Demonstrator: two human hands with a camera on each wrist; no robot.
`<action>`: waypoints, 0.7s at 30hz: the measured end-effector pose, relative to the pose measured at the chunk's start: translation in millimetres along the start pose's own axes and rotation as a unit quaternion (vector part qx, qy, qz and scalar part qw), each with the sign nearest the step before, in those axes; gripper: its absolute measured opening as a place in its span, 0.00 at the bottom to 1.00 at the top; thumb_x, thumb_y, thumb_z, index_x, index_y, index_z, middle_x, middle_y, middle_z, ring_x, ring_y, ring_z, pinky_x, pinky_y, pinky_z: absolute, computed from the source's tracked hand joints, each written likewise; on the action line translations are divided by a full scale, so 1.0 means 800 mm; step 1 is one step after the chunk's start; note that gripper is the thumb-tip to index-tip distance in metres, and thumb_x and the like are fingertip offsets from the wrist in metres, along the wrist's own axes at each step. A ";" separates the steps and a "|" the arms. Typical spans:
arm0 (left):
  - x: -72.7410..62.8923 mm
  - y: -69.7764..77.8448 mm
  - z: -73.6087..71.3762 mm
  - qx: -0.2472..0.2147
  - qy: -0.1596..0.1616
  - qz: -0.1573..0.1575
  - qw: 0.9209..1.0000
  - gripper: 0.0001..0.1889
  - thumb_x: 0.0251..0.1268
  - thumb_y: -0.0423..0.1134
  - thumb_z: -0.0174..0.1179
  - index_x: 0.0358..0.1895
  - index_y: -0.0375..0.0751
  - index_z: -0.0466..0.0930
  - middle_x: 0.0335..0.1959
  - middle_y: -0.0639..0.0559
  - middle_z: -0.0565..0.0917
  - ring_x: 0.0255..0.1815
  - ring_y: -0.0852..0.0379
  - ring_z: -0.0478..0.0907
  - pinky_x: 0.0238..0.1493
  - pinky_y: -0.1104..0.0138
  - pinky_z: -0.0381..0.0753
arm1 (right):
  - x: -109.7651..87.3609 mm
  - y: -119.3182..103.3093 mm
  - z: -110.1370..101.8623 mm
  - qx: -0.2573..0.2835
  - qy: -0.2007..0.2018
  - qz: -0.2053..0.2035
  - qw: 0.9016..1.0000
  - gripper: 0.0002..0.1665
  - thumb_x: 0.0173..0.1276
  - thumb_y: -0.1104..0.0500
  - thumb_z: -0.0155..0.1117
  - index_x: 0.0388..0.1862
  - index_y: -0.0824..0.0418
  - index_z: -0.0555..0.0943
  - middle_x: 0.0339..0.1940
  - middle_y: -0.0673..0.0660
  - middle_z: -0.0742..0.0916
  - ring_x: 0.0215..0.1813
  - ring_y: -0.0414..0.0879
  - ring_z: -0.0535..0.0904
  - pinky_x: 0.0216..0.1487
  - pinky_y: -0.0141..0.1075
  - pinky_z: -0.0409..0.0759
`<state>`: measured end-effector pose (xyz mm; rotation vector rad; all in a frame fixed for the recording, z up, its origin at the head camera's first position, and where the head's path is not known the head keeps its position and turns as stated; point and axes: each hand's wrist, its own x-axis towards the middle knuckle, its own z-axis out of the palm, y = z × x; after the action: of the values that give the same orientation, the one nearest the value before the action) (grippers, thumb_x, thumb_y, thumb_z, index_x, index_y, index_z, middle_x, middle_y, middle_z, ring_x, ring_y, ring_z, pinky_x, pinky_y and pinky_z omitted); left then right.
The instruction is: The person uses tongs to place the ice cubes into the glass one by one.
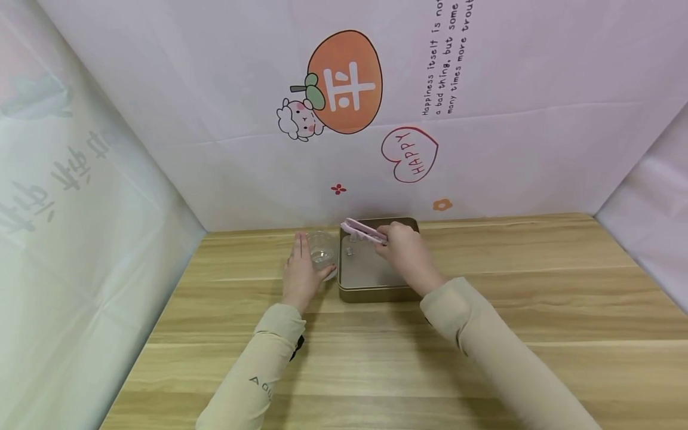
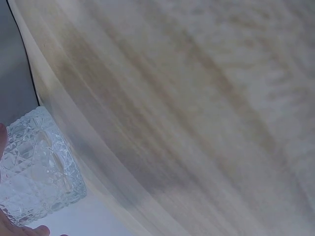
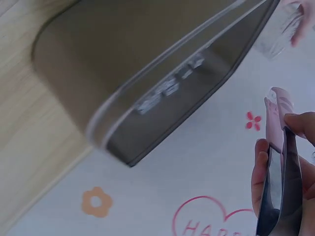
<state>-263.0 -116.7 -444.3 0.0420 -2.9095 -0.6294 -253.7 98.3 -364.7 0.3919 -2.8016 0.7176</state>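
Observation:
In the head view, my left hand (image 1: 301,276) holds a clear glass (image 1: 322,254) on the table, thumb on one side and fingers on the other. The left wrist view shows the cut pattern of the glass (image 2: 42,167) close up. My right hand (image 1: 407,248) grips a pair of tongs (image 1: 363,230) with pink tips, which reach over the left part of a gold metal tin (image 1: 371,294). Small clear cubes (image 3: 156,97) lie inside the tin. Whether the tongs (image 3: 279,118) pinch a cube, I cannot tell.
The tin stands just right of the glass, near the back edge of the wooden table (image 1: 355,364). Behind rises a white printed cloth (image 1: 258,179) with a heart and flowers. More cloth hangs at the left (image 1: 97,239) and right sides.

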 end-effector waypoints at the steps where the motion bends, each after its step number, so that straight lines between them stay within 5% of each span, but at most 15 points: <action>1: 0.000 0.000 0.000 0.000 0.002 0.001 1.000 0.57 0.52 0.57 0.68 0.76 0.33 0.42 0.78 0.40 0.47 0.74 0.39 0.59 0.72 0.48 0.63 | -0.001 -0.003 0.001 -0.001 0.001 -0.006 1.000 0.14 0.59 0.62 0.66 0.44 0.63 0.85 0.36 0.61 0.87 0.33 0.51 0.81 0.34 0.44 0.81; 10: -0.001 0.000 -0.001 -0.002 0.004 0.004 1.000 0.57 0.52 0.56 0.68 0.76 0.32 0.42 0.78 0.39 0.48 0.74 0.39 0.59 0.72 0.48 0.63 | -0.012 -0.028 0.013 -0.018 0.018 -0.070 0.997 0.15 0.58 0.63 0.69 0.45 0.65 0.86 0.41 0.61 0.88 0.36 0.53 0.85 0.35 0.44 0.85; 21: 0.000 -0.001 0.000 -0.007 0.002 0.004 1.000 0.56 0.53 0.56 0.68 0.76 0.33 0.42 0.78 0.39 0.49 0.74 0.39 0.58 0.73 0.48 0.62 | -0.015 -0.038 0.024 -0.048 -0.018 -0.068 0.996 0.14 0.58 0.61 0.69 0.44 0.62 0.86 0.40 0.60 0.88 0.36 0.51 0.84 0.34 0.44 0.84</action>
<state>-263.0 -117.6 -444.3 0.0309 -2.8988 -0.6476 -236.0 65.7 -371.1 0.5766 -2.7963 0.5505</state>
